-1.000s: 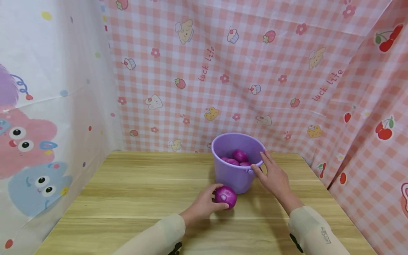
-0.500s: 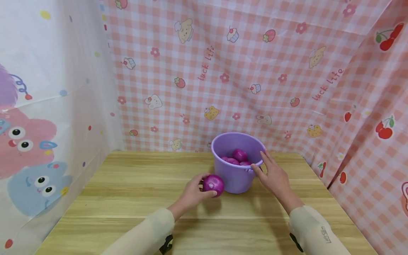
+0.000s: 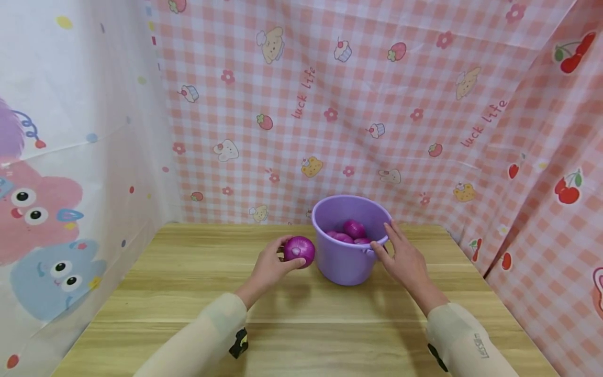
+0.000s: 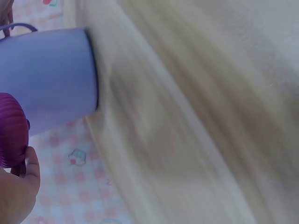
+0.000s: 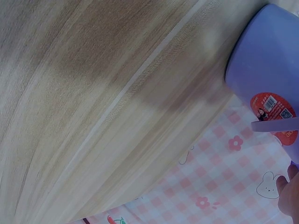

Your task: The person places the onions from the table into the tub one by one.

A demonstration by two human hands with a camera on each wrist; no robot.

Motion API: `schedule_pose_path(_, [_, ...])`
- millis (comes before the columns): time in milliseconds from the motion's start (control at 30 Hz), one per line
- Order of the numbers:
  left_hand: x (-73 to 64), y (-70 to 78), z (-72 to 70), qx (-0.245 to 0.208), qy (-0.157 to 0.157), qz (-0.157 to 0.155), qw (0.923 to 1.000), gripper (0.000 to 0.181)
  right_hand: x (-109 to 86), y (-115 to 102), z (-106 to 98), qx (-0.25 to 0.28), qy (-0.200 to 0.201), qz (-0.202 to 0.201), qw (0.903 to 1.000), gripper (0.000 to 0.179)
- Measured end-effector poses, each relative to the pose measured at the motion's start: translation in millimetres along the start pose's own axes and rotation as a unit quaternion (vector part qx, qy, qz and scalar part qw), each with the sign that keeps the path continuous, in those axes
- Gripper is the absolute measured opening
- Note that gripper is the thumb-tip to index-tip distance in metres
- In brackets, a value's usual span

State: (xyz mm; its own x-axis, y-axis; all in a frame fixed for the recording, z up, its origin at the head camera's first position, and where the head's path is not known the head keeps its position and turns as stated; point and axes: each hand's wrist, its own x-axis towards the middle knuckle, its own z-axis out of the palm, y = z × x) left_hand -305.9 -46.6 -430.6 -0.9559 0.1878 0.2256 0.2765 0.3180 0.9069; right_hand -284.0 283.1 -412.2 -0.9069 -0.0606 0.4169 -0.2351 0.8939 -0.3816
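My left hand [image 3: 267, 267] grips a red onion [image 3: 299, 252] between thumb and fingers, just left of a purple bucket [image 3: 346, 267]. The onion's root end faces the head camera, and its shadow falls on the table below. In the left wrist view the onion [image 4: 11, 133] overlaps the bucket's side [image 4: 51, 74]. Several more red onions [image 3: 353, 229] lie inside the upright bucket. My right hand [image 3: 407, 259] rests on the bucket's right rim with fairly straight fingers. The bucket's handle [image 5: 278, 124] hangs across a red label in the right wrist view.
Everything stands on a wood-grain table [image 3: 198, 293]. A pink checked cloth [image 3: 264, 94] hangs behind it, and a white cartoon-print cloth [image 3: 113, 173] hangs at the left. The bucket is close to the table's back edge.
My left hand has carried the onion leftward and away from me, from in front of the bucket to its left side. The bucket and right hand have stayed in place.
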Motion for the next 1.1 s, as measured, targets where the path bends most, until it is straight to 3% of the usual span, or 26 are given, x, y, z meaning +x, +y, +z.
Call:
schedule_pose_path(567, [25.9,23.7,-23.1,0.003,0.036,0.020,0.9991,0.066,0.1,0.4,0.8,-0.001,0.004,0.000,1.0000,0.073])
schedule_pose_path(1100, [54.7,57.0,-20.7,0.004,0.041,0.021,0.9990,0.068,0.2,0.4,0.8,0.000,-0.001,0.003,1.0000,0.074])
